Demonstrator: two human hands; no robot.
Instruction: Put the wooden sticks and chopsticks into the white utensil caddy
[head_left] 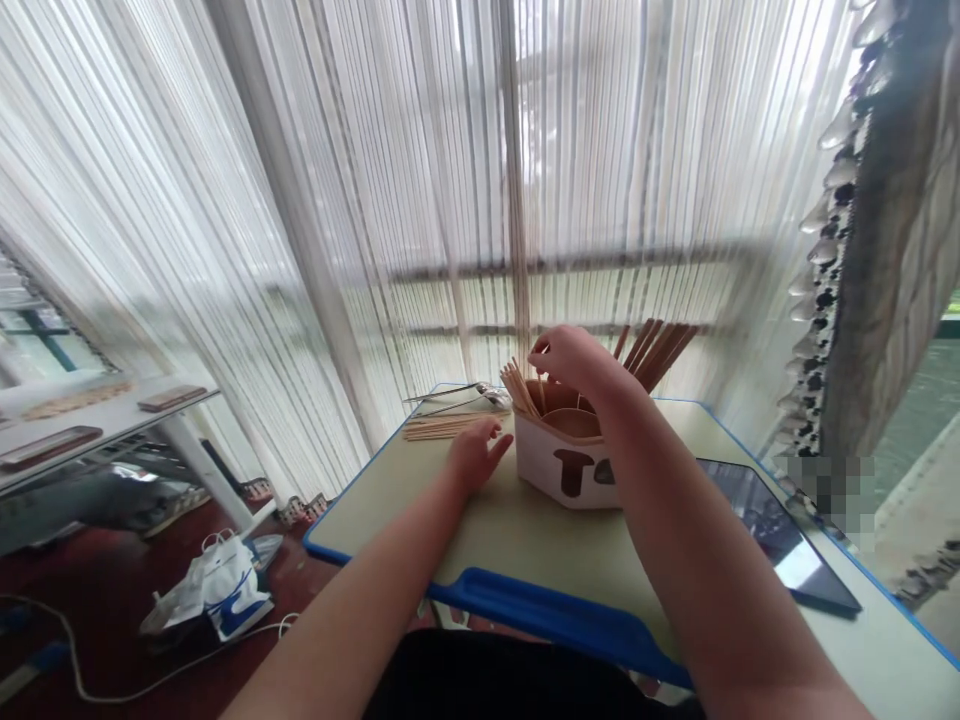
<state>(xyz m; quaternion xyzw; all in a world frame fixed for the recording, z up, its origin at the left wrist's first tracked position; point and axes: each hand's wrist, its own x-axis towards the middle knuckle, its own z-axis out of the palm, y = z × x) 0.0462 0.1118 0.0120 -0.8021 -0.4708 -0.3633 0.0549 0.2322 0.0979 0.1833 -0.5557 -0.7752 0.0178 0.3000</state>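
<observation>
A white many-sided holder (541, 468) with brown markings and a divided inside stands on the desk. Light wooden chopsticks (517, 388) lean in its left compartment, and darker brown chopsticks (664, 350) fan out at its far right. My right hand (570, 358) is above the opening, its fingers pinched on a thin light chopstick that points down into the holder; the grip is partly hidden. My left hand (478, 452) rests by the holder's left side, fingers apart and holding nothing. Just beyond it, a row of loose light chopsticks (435, 428) lies on the desk.
Metal utensils (450, 396) lie at the desk's back left beside a crumpled clear wrapper (495, 396). A dark tablet (780, 535) lies to the right. The desk (540, 550) has a blue front tray (555, 610). White bags (221, 580) and a cable are on the floor at left.
</observation>
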